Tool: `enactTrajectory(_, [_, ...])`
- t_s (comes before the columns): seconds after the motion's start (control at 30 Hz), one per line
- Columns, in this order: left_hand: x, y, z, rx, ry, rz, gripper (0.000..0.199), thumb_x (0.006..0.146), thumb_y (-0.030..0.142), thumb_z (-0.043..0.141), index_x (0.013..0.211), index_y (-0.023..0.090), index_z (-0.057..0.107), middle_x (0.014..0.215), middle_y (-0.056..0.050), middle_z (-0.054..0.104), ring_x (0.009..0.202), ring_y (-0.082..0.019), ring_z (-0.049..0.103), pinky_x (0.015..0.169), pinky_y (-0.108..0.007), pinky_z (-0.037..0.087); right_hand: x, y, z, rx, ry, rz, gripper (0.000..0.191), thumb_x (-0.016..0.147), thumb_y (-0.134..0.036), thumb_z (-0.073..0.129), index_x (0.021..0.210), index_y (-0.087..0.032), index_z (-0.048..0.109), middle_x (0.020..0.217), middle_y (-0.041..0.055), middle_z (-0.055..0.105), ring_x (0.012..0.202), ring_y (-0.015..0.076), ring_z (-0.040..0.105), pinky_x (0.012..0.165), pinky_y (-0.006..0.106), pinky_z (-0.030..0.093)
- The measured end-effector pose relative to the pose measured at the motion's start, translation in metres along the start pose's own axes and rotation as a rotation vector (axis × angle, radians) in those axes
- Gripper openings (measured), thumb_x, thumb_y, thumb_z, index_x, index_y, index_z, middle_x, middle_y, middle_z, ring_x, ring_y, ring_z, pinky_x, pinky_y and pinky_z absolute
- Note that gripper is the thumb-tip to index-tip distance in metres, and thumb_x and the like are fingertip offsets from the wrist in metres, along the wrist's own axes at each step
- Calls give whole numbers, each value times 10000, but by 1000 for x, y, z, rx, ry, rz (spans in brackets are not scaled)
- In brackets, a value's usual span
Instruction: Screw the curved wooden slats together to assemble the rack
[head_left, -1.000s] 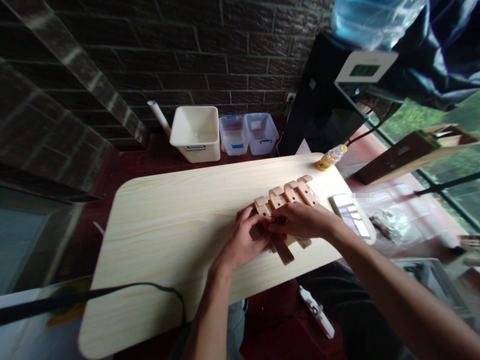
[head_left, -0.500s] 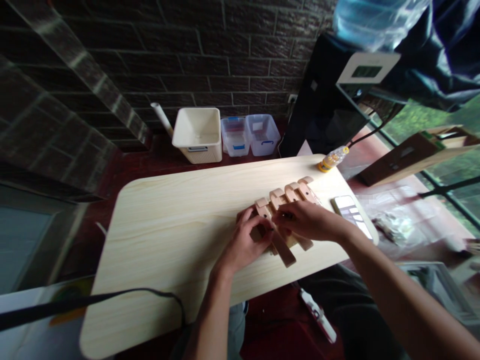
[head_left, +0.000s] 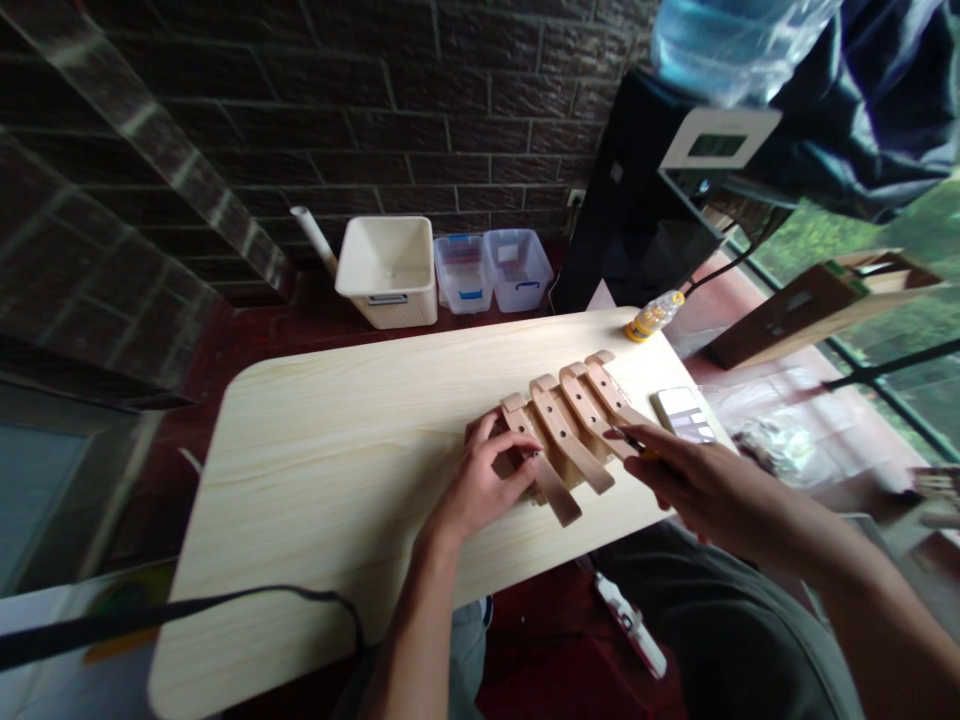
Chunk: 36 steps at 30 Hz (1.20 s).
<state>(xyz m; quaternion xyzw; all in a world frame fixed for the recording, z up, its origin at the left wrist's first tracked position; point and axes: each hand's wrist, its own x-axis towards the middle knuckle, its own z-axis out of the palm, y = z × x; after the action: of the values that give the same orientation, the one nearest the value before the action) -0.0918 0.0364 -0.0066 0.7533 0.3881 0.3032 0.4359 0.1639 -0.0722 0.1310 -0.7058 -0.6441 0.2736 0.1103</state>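
A wooden hook rack lies on the table, with several curved, pale brown strips side by side, each showing small dark holes or screw heads. My left hand rests at its left end. Thumb and forefinger pinch around what looks like a small screw on the leftmost strip; the other fingers curl behind the rack's edge. My right hand is to the right of the rack, closed on a slim screwdriver with a dark shaft and a hint of yellow. Its tip points left, over the strips; most of the handle is hidden in the palm.
The light wooden table has a phone and a clear bottle with yellow ends at its right side. Beyond it stand a cream bin, two clear tubs and a black water dispenser. A black strap crosses the lower left.
My right hand has moved from beside my left fingers to the right, uncovering the middle strips and showing the screwdriver. My left hand keeps its place on the rack. The view has shifted slightly.
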Motion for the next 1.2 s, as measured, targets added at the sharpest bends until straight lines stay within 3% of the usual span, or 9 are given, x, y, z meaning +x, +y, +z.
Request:
enactTrajectory(0.07, [0,0,0,9,-5,-4,131,937,263,743,1005,295,851,1356,-68,692,1519,-328,481,1312,-533,410,-8,3,5,-99,48,-29,424,1108,-459,489,1450,-265,647,1052,90,854,887,264,840,725,322,599])
enactTrajectory(0.13, [0,0,0,8,-7,-10,139,938,252,740,996,297,857,1356,-68,698,1526,-329,481,1319,-535,405,-11,5,7,-151,97,-65,408,1125,-449,432,1408,-251,649,1153,119,844,989,285,842,800,353,618])
enactTrajectory(0.23, [-1,0,0,-6,-13,-22,129,935,267,751,998,291,861,1378,-76,687,1530,-333,482,1323,-540,403,-10,1,5,-136,127,-112,381,1129,-379,377,1402,-227,595,1098,112,834,897,249,832,789,342,623])
enactTrajectory(0.37, [-1,-3,2,-3,-21,-27,133,944,292,750,1017,300,861,1400,-67,673,1544,-326,468,1329,-532,397,-3,-16,1,-48,130,-108,192,1061,-336,562,1219,-245,622,935,39,797,717,190,766,671,277,590])
enactTrajectory(0.5, [-2,-5,2,1,-23,-37,158,952,288,728,1039,302,859,1436,-64,648,1536,-315,475,1322,-511,410,3,-34,6,8,147,-207,50,1027,-287,677,1062,-264,702,988,35,809,771,174,768,702,252,588])
enactTrajectory(0.6, [-2,-4,2,5,-26,-50,165,942,295,730,1041,298,861,1444,-68,643,1545,-326,462,1323,-521,408,7,-40,14,21,204,-322,87,1046,-268,680,1092,-260,753,1058,54,831,857,190,799,769,268,606])
enactTrajectory(0.73, [-2,-3,2,-10,-20,-56,178,930,289,726,1044,298,862,1440,-70,648,1550,-331,454,1321,-522,411,14,-42,22,9,229,-369,91,1060,-282,680,1111,-246,745,1032,58,820,901,195,795,798,274,600])
enactTrajectory(0.9, [-3,-3,2,-7,-25,-50,171,933,299,730,1044,303,860,1433,-66,654,1549,-334,447,1334,-537,392,23,-45,26,13,237,-322,100,1058,-315,665,1050,-222,700,902,38,758,717,156,718,663,254,549])
enactTrajectory(1.2, [-3,3,-2,19,-34,-58,171,924,284,754,1058,282,859,1516,-91,581,1533,-352,470,1314,-545,426,31,-51,28,-1,202,-286,154,1065,-356,623,1036,-215,679,895,55,754,710,169,701,663,267,517])
